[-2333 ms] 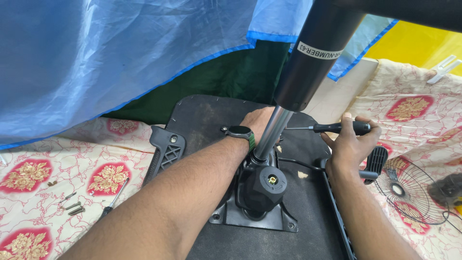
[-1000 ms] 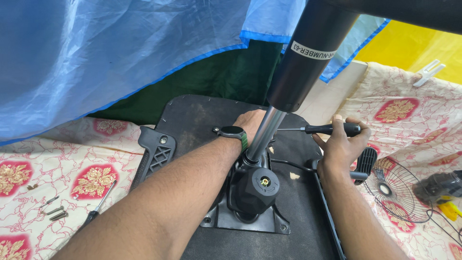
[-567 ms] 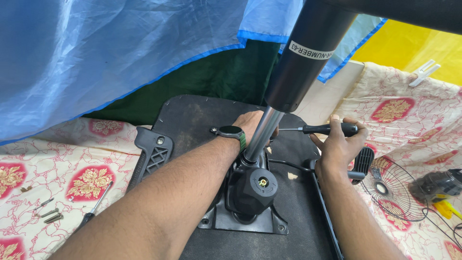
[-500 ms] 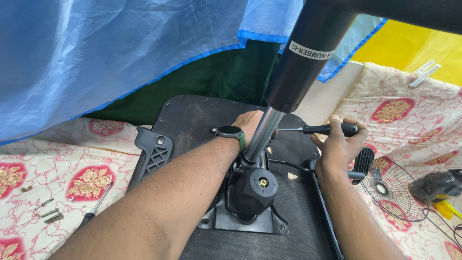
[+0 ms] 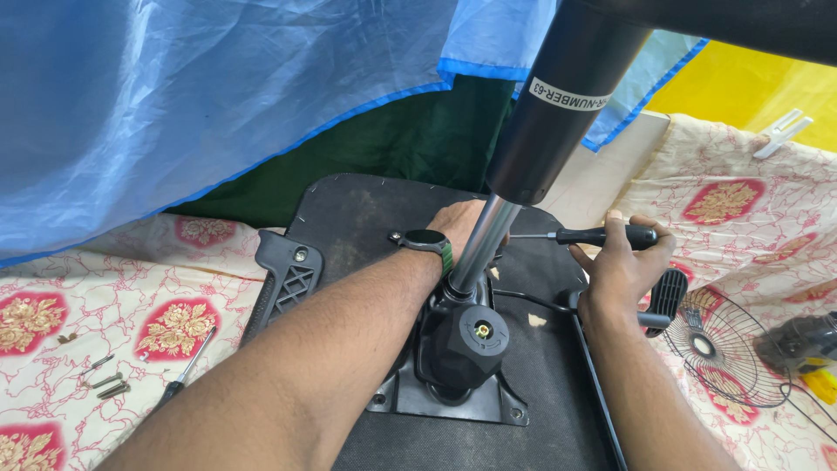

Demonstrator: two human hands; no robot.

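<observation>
An office chair lies upside down, its black seat underside (image 5: 366,209) facing up. A chrome gas cylinder (image 5: 482,244) rises from the black mechanism (image 5: 462,349) into a thick black tube (image 5: 567,96). My left hand (image 5: 460,222), a dark watch on its wrist, reaches behind the cylinder and rests on the seat underside; its fingers are hidden. My right hand (image 5: 621,262) grips a black-handled screwdriver (image 5: 602,235) held level, tip pointing left toward the cylinder.
A black armrest (image 5: 283,279) lies at the seat's left. Loose screws (image 5: 105,379) and a second screwdriver (image 5: 185,371) sit on the patterned cloth. A wire fan guard (image 5: 728,349) and a dark power tool (image 5: 798,340) are at right. Blue tarpaulin (image 5: 174,105) hangs behind.
The view has shifted slightly. My right hand with the screwdriver stays at the cylinder's right, and my left hand keeps its place behind it.
</observation>
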